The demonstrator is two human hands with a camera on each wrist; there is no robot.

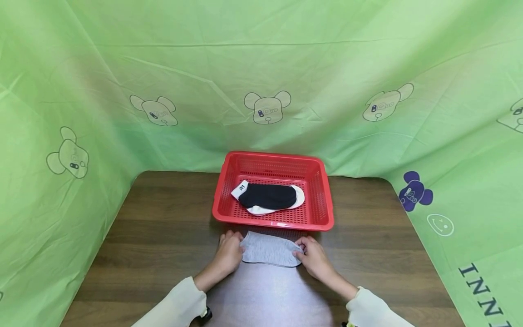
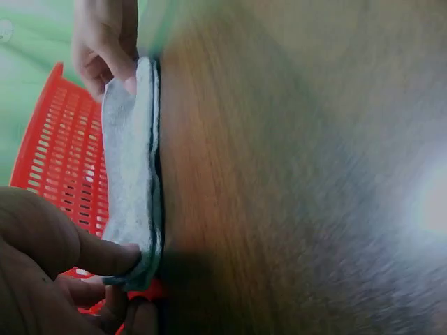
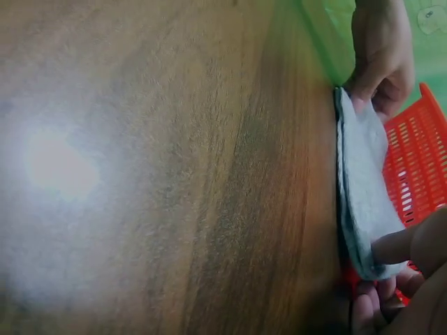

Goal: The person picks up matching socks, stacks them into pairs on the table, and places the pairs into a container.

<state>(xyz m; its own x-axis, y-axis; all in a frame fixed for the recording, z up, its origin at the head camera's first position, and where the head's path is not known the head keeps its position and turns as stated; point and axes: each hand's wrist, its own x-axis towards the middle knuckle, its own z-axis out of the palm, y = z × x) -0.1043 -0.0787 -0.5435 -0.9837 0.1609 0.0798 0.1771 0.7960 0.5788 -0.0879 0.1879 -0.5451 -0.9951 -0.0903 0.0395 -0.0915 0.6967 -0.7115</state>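
A light grey sock [image 1: 270, 249] with a thin dark line along its near edge lies stretched sideways in front of the basket. My left hand [image 1: 229, 250] pinches its left end between thumb and fingers. At the other end my right hand [image 1: 313, 257] grips it the same way. In the left wrist view the grey sock [image 2: 129, 167] shows layered edges, with the left thumb pressed on top. The right wrist view has the right thumb on the sock [image 3: 367, 188] and fingers curled beneath.
Just beyond the hands stands a red plastic basket [image 1: 273, 225] with perforated walls. Inside it lie black-and-white socks [image 1: 267, 196], one cuff bearing dark marks. The brown wooden table [image 1: 163, 236] backs onto a green cloth [image 1: 188, 136] with bear prints.
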